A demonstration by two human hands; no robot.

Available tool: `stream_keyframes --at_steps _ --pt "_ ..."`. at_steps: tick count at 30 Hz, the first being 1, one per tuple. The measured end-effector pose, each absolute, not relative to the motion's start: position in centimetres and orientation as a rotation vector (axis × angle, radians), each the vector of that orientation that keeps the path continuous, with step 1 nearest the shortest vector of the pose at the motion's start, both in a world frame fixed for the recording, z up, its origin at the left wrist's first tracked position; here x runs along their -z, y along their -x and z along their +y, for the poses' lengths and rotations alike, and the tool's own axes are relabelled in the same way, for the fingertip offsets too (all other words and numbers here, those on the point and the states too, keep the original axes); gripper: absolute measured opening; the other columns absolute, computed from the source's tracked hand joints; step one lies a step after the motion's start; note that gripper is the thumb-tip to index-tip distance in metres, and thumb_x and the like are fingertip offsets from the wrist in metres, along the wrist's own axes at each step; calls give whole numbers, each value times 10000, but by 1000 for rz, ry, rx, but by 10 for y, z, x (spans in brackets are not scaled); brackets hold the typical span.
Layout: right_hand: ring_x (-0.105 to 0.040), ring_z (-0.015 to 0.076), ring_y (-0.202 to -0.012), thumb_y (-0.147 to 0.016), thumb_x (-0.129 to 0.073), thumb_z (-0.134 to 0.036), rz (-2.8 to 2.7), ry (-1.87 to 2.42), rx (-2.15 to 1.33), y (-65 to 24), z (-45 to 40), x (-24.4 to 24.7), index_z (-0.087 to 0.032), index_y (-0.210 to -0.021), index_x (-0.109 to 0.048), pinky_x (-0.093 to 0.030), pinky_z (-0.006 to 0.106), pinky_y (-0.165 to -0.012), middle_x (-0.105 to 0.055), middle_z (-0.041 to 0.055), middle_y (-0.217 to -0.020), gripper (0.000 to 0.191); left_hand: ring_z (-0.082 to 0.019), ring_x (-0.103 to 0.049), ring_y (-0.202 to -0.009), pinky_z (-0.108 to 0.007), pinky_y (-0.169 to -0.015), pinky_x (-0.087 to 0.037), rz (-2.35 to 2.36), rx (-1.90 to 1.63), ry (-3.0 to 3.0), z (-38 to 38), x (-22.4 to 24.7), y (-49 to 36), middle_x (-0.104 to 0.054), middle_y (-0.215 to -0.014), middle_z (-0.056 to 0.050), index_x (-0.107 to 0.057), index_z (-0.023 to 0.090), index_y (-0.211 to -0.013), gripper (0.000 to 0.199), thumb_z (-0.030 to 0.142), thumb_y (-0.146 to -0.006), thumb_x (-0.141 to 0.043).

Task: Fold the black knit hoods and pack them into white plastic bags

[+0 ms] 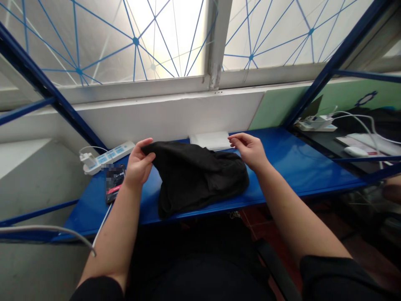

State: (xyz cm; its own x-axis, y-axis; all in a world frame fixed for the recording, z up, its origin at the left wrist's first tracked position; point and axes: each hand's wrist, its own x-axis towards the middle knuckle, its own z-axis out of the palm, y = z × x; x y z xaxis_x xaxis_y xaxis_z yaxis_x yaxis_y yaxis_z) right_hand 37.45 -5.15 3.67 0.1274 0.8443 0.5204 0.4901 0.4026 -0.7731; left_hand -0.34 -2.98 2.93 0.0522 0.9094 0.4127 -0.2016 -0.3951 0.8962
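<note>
A black cloth garment (194, 179) lies bunched and partly folded on the blue tabletop in front of me, thicker at its right end. My left hand (139, 163) pinches its upper left corner between thumb and fingers and lifts it off the table. My right hand (250, 151) hovers over the garment's right end. Its fingers are loosely bent and point left, with nothing visible in them. Behind the garment, a white flat stack (209, 140) rests against the wall.
A white power strip (109, 158) with a plug stands at the left, beside a phone (114, 184) with a cable. Blue metal posts (316, 77) frame both sides of the blue table (294, 163). At the right, a dark desk holds a white mouse (356, 151) and cables.
</note>
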Motion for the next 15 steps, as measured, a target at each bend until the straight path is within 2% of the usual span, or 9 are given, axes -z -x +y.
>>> stream_keyframes --at_steps 2,4,5,7,10,12,15 --pt "-674 203 -792 -909 -622 -445 -1608 1255 -434 -374 -58 -36 -184 -1037 -739 -554 375 -769 -735 70 -901 314 -316 -702 -1037 -469 -937 -552 673 -1256 -1451 -36 -35 14 -739 -1047 -78 -648 275 -1247 633 525 -692 -820" --pt "-683 207 -835 -896 -654 -414 -1762 1298 -479 -368 -61 -31 -187 -1110 -719 -558 369 -781 -740 82 -996 318 -344 -719 -944 -506 -900 -552 614 -971 -1511 -36 -34 21 -749 -906 -125 -692 192 -1197 676 688 -738 -711" --pt "-688 212 -869 -896 -661 -395 -1841 1317 -496 -363 -61 -26 -190 -1147 -707 -559 369 -800 -739 88 -1040 327 -338 -722 -899 -506 -893 -549 641 -908 -1551 -33 -31 22 -740 -815 -127 -710 163 -1153 672 722 -785 -641" --pt "-693 226 -955 -914 -648 -367 -1984 1344 -513 -350 -59 -17 -195 -1187 -693 -553 377 -862 -736 95 -1102 326 -298 -714 -839 -464 -880 -544 834 -934 -1661 -24 -23 21 -715 -714 -98 -726 164 -1082 570 671 -864 -586" --pt "-681 259 -1041 -938 -632 -389 -2153 1421 -467 -326 -50 -5 -189 -1110 -726 -524 401 -940 -738 113 -1125 280 -266 -687 -851 -410 -861 -534 1147 -848 -1911 -9 -6 15 -735 -856 -81 -749 213 -993 366 533 -820 -703" --pt "-682 266 -1011 -930 -643 -377 -2209 1473 -424 -314 -44 -2 -185 -1024 -744 -522 399 -926 -747 115 -1069 237 -284 -660 -962 -429 -936 -510 1182 -705 -2103 -5 3 12 -720 -987 -84 -767 241 -971 299 471 -781 -741" --pt "-679 232 -926 -905 -641 -280 -2182 1359 -441 -307 -46 -11 -194 -946 -736 -529 370 -880 -739 77 -973 134 -318 -575 -1147 -484 -1067 -429 1200 -643 -2281 -4 11 10 -656 -1134 -96 -768 277 -1031 290 443 -800 -714"
